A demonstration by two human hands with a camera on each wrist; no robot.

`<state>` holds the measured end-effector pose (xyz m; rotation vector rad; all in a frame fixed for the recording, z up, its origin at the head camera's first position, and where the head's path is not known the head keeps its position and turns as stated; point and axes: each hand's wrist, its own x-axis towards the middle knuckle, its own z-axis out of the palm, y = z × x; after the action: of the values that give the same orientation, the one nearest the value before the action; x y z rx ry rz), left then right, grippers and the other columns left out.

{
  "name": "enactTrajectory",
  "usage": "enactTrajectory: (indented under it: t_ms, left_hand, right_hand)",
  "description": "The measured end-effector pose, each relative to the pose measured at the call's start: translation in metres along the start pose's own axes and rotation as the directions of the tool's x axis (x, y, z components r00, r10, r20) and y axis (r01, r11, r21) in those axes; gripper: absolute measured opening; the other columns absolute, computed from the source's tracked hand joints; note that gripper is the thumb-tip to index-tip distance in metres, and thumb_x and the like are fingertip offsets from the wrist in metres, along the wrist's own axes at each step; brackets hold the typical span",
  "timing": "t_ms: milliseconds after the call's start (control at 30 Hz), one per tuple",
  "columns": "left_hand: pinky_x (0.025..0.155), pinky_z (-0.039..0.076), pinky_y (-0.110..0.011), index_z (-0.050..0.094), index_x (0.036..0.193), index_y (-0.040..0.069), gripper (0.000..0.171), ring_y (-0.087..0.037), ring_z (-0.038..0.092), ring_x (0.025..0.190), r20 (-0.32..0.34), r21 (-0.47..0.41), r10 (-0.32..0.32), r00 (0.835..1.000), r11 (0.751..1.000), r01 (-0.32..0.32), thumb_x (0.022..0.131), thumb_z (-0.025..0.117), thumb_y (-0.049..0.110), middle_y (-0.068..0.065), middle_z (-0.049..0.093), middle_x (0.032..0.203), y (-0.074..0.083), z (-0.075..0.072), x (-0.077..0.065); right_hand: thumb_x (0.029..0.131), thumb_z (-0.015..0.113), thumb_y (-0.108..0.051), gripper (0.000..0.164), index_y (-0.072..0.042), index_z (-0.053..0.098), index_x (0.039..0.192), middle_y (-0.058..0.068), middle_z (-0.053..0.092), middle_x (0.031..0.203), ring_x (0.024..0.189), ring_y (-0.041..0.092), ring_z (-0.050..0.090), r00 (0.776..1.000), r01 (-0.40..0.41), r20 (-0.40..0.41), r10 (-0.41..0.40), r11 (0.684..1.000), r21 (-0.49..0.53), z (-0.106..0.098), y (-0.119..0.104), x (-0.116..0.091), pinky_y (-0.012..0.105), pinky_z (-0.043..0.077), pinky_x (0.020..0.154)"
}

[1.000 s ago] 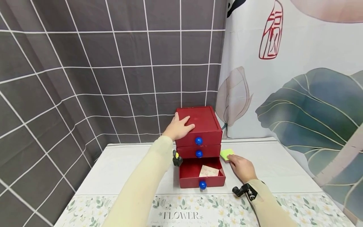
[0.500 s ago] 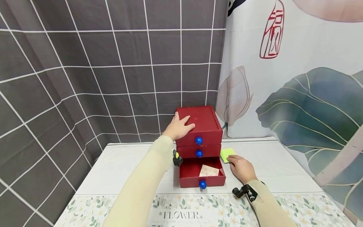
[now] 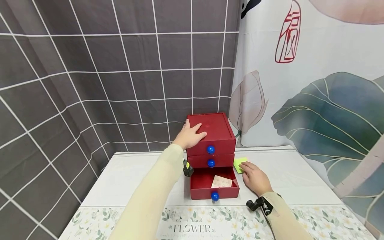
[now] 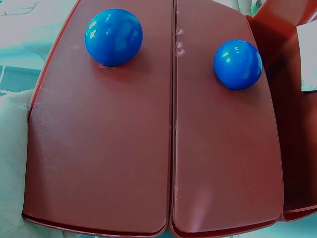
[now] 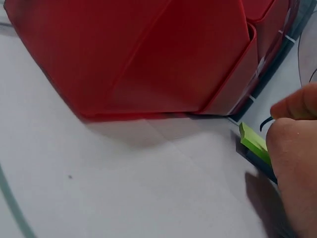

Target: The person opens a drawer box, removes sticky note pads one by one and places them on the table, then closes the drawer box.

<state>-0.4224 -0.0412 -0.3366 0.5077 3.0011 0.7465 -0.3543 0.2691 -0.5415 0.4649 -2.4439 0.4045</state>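
Note:
A small red drawer cabinet (image 3: 210, 125) stands at the table's back, its lowest drawer (image 3: 198, 180) pulled out. A pale patterned paper (image 3: 221, 181) lies in that drawer. My left hand (image 3: 189, 136) rests with spread fingers on the cabinet's top left edge; the left wrist view shows only the fronts of the two closed drawers with their blue knobs (image 4: 114, 37). Beside the cabinet's right side is a yellow-green sticky note pad (image 3: 237, 164). My right hand (image 3: 255, 176) holds the pad's near right edge with bent fingers. In the right wrist view, that hand (image 5: 297, 163) covers much of the pad.
The white table (image 3: 135, 176) carries a flower-printed strip along its front. A dark grid-patterned curtain (image 3: 135, 83) hangs behind and to the left, and a white lotus-printed curtain (image 3: 261, 43) at the right. The drawer's blue knob (image 3: 215, 196) juts forward.
My right fingers shift slightly over the sticky note pad, and the pad turns a little and looks flatter. The left hand, the cabinet and the open drawer stay where they were.

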Motion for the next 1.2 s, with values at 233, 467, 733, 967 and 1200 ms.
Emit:
enactTrajectory:
  t_ms: [233, 467, 733, 967, 1200]
  left_hand:
    - [0.116, 0.03, -0.059, 0.034, 0.16, 0.026, 0.071, -0.04, 0.011, 0.154, -0.003, -0.016, 0.004, 1.0, 1.0, -0.004, 0.098, 0.048, 0.058, -0.02, 0.0, 0.169, 0.0, 0.0, 0.001]
    - [0.115, 0.031, -0.059, 0.034, 0.16, 0.026, 0.071, -0.04, 0.011, 0.154, -0.008, -0.022, 0.001, 1.0, 1.0, -0.001, 0.098, 0.049, 0.057, -0.02, 0.0, 0.169, 0.003, -0.003, 0.0]
    - [0.116, 0.03, -0.058, 0.033, 0.16, 0.027, 0.071, -0.041, 0.011, 0.154, -0.003, -0.001, 0.0, 1.0, 1.0, 0.0, 0.098, 0.047, 0.058, -0.02, -0.002, 0.168, 0.002, -0.001, 0.0]
    - [0.116, 0.03, -0.058, 0.033, 0.16, 0.027, 0.071, -0.041, 0.01, 0.154, 0.002, 0.0, -0.007, 1.0, 1.0, 0.007, 0.098, 0.047, 0.058, -0.02, -0.002, 0.169, 0.003, -0.002, -0.002]
    - [0.119, 0.024, -0.057, 0.033, 0.16, 0.027, 0.07, -0.041, 0.009, 0.154, -0.006, 0.015, 0.003, 1.0, 1.0, -0.003, 0.099, 0.046, 0.059, -0.021, 0.0, 0.168, 0.003, 0.0, -0.001]
  right_hand:
    - [0.081, 0.076, -0.004, 0.032, -0.006, 0.075, 0.113, 0.013, 0.073, 0.115, 0.107, 0.032, 0.069, 0.987, 0.087, -0.139, -0.08, 0.995, 0.046, -0.001, -0.002, -0.004, 0.049, 0.054, 0.091]
    - [0.075, 0.078, 0.0, 0.034, -0.005, 0.077, 0.109, 0.012, 0.075, 0.108, 0.099, 0.032, 0.071, 0.934, 0.182, -0.338, -0.119, 0.97, 0.161, -0.005, -0.011, -0.001, 0.022, 0.045, 0.103]
    - [0.084, 0.079, -0.013, 0.027, -0.005, 0.077, 0.11, 0.008, 0.076, 0.108, 0.098, 0.026, 0.073, 0.908, 0.376, -0.28, -0.312, 0.901, 0.215, -0.028, -0.035, 0.015, 0.02, 0.046, 0.101]
    - [0.08, 0.084, -0.01, 0.03, -0.011, 0.077, 0.109, 0.0, 0.075, 0.108, 0.099, 0.018, 0.071, 0.845, 0.492, 0.124, -0.52, 0.848, 0.2, -0.049, -0.054, 0.044, 0.038, 0.059, 0.085]
    - [0.084, 0.083, -0.012, 0.022, -0.015, 0.079, 0.105, -0.005, 0.075, 0.105, 0.098, 0.012, 0.071, 0.667, 0.549, 0.41, -0.622, 0.782, 0.295, -0.049, -0.07, 0.065, 0.029, 0.058, 0.085]
